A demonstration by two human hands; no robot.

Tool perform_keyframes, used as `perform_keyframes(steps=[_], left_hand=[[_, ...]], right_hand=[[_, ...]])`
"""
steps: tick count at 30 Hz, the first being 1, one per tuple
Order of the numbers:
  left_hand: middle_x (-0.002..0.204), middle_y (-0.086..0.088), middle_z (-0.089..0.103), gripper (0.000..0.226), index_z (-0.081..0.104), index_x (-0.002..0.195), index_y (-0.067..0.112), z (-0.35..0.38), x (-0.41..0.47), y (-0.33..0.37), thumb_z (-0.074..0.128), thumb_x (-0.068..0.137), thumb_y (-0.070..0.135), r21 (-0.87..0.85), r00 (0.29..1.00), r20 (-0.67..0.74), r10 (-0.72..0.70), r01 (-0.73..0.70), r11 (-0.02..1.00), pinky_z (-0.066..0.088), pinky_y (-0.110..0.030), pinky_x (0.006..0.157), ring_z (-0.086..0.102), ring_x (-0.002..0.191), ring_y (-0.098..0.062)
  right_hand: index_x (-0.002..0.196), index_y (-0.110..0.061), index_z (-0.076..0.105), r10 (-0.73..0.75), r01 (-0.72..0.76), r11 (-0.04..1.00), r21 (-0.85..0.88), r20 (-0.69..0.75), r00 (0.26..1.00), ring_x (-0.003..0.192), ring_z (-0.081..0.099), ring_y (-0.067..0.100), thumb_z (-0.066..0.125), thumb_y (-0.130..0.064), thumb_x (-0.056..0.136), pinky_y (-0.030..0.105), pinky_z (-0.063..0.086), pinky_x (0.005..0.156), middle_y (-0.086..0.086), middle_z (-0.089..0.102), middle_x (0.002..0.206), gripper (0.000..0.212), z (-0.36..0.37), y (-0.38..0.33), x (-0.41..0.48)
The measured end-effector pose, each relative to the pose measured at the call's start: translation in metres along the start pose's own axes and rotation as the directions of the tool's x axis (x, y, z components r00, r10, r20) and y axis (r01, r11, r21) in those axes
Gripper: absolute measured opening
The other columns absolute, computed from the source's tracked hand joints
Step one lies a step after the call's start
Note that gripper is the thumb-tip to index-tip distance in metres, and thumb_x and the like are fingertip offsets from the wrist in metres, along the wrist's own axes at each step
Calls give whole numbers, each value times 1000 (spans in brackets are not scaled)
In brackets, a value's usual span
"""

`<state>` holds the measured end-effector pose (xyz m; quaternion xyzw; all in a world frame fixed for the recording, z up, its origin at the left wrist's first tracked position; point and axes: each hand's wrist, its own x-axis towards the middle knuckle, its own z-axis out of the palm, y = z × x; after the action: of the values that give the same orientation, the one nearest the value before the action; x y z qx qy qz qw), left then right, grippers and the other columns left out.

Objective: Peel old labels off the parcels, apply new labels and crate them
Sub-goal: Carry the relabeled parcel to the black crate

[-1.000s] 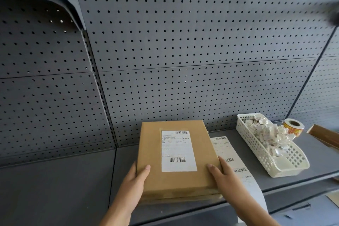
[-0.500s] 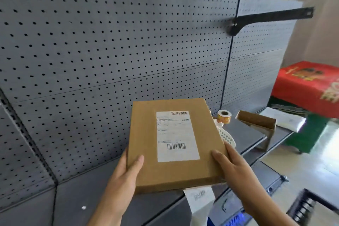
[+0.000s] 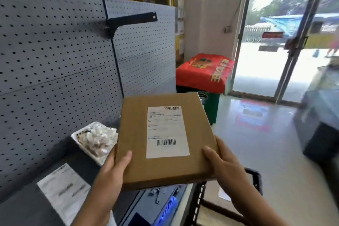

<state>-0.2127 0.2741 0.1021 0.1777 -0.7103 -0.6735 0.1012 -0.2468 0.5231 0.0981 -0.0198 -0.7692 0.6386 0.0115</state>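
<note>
A flat brown cardboard parcel [image 3: 134, 134] is held in the air in front of me, off the shelf. A white label [image 3: 167, 132] with barcodes is stuck on its top face. My left hand [image 3: 113, 172] grips its near left corner, thumb on top. My right hand [image 3: 222, 163] grips its near right corner, thumb on top. Below and to the right, a black crate [image 3: 255, 176] shows only part of its rim; the parcel and my right arm hide the rest.
A grey shelf [image 3: 23, 205] with a pegboard back [image 3: 55, 60] stands at my left. On it sit a white basket [image 3: 95, 139] of crumpled peeled labels and a strip of label sheets [image 3: 62, 187]. A red-covered box [image 3: 203, 71] and a glass door [image 3: 286, 33] lie ahead.
Both hands lifted the parcel off the shelf and carried it right. My view swung right, from the pegboard toward the door and floor.
</note>
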Motion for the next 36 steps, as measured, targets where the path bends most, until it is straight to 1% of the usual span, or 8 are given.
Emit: perform_keyframes(steps=[5,8,13,21,24,27,31,36], left_hand=[[107,17,73,23,63,121,35,91,10,-19,58,99,37,40,979,202,-21,13,999,48,-31,92,67,102,-9],[107,9,76,35,62,127,31,133,15,-32,65,94,44,91,945,318,-81,55,994,49,-41,103,70,105,-17],[110,4,67,39,40,133,31,194,22,-52,56,100,42,162,872,451,-191,131,978,50,-32,78,66,101,-20],[113,-3,60,53,41,138,15,244,53,-97,50,99,50,374,704,621,-344,120,920,46,-32,81,59,102,-18],[113,-4,69,66,55,132,15,249,67,-111,50,92,67,475,614,668,-421,83,876,49,-39,99,65,106,-20],[103,5,78,53,68,119,20,245,70,-119,41,98,60,518,523,694,-496,116,847,51,-29,88,73,97,-11],[100,11,78,54,69,113,28,239,71,-127,38,91,66,571,431,711,-556,108,814,51,-22,82,74,92,-5],[112,11,75,75,67,125,26,226,65,-141,52,79,84,672,354,682,-639,39,739,52,-26,94,70,105,-6]], right_hand=[[138,-35,46,54,-59,998,-24,-167,984,101,57,-7,51,-29,99,11,43,72,-18,61,118,40,-82,36,1],[137,-38,46,108,-122,992,-40,-258,960,108,58,1,53,-33,97,26,47,93,-15,62,123,41,-118,57,-7],[137,-41,38,208,-227,974,-8,-365,908,108,56,4,51,-36,99,26,45,86,-14,57,124,41,-160,84,-14],[133,-35,44,377,-407,913,40,-469,799,112,57,12,54,-28,97,36,53,89,-10,55,129,38,-179,135,-12],[140,-34,43,442,-491,871,16,-458,771,114,54,10,53,-35,98,33,44,96,-11,56,125,43,-182,150,-12],[141,-34,45,506,-552,834,10,-414,757,119,48,8,49,-47,98,29,36,95,-13,53,129,44,-179,161,-15],[119,-39,55,583,-622,783,-32,-310,751,104,52,-2,41,-58,96,22,40,80,-18,58,115,33,-181,171,-25],[100,-45,57,671,-693,715,-91,-190,717,100,56,-1,41,-65,92,23,44,81,-18,60,108,26,-190,192,-30]])
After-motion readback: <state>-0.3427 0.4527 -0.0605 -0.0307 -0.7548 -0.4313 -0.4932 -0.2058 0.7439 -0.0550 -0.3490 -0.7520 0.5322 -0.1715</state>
